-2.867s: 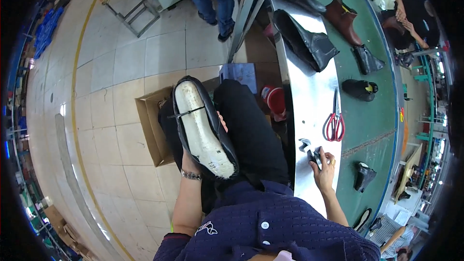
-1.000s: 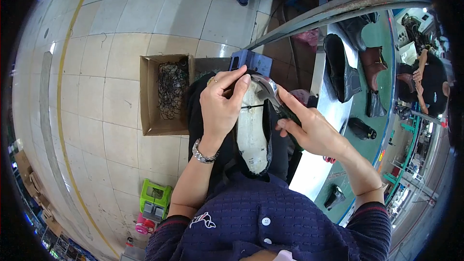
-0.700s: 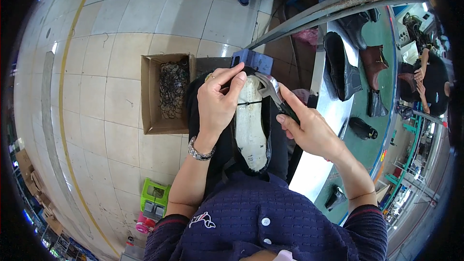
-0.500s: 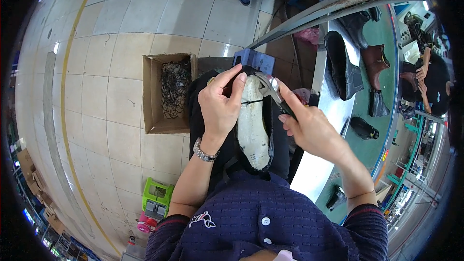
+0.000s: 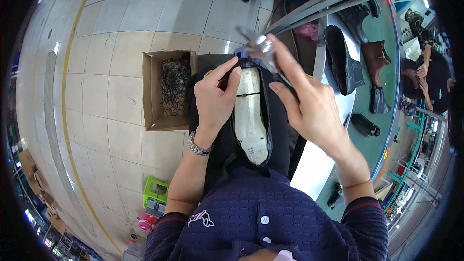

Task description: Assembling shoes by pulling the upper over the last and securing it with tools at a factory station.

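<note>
A dark boot with its pale underside [image 5: 251, 121] turned up lies across my lap. A thin black strip crosses this underside. My left hand [image 5: 212, 92] is closed on the boot's far left edge, thumb and forefinger pinched by the heel end. My right hand [image 5: 311, 104] grips metal pincers [image 5: 263, 44], smeared by motion, above the boot's far end and apart from it. The pincers' handles are mostly hidden by my fingers.
An open cardboard box [image 5: 151, 94] with tangled black strands stands left of my knees. Right of me, a metal ledge [image 5: 314, 166] borders a green belt [image 5: 360, 157] bearing several boots. A metal bar [image 5: 333, 2] slants across the far right. Another person [image 5: 435, 84] works beyond the belt.
The pincers have lifted off the boot's heel end and swung away and slightly left with my right hand. My left hand keeps its hold, shifted slightly left with the boot.
</note>
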`<action>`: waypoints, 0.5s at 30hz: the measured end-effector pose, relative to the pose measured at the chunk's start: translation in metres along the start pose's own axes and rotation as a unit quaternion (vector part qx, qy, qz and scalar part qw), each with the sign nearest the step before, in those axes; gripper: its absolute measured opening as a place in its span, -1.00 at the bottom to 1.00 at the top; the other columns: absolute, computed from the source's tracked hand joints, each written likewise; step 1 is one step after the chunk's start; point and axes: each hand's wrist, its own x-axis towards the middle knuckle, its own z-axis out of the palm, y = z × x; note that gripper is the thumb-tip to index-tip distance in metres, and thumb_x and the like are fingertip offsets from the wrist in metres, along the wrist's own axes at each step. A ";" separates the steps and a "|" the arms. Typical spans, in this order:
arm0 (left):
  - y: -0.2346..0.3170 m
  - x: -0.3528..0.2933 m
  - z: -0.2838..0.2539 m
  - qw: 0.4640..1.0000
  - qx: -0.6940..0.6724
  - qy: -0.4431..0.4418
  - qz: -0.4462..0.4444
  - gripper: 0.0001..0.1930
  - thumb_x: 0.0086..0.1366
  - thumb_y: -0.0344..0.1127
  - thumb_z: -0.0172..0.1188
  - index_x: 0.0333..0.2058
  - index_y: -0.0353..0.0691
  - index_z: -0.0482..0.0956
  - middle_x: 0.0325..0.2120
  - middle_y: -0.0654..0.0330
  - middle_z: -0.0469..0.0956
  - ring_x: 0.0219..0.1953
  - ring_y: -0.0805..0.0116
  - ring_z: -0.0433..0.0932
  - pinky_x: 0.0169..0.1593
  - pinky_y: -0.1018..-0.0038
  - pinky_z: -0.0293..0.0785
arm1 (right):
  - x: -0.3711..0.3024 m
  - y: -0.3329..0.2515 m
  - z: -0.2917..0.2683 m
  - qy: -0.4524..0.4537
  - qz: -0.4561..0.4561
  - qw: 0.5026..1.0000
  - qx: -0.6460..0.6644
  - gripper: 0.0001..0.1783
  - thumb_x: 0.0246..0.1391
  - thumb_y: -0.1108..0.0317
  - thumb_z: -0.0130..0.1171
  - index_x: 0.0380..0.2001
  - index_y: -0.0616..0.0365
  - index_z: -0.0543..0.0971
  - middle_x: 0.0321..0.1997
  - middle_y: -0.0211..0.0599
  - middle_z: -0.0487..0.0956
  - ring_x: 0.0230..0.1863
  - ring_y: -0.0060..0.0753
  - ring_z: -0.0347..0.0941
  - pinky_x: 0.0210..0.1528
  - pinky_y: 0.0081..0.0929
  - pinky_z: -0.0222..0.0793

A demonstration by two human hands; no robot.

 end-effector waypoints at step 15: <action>0.001 -0.002 0.002 0.994 -0.089 -0.064 -0.030 -0.64 0.26 -0.40 0.23 0.04 -0.29 0.55 -0.43 0.28 0.57 -0.49 0.70 0.34 -0.46 0.69 0.30 | -0.009 0.028 0.024 -0.140 0.033 0.982 -0.119 -0.20 0.13 0.44 0.07 0.40 -0.18 0.04 -0.48 -0.14 0.61 -0.62 -0.17 0.56 -0.60 -0.28 0.48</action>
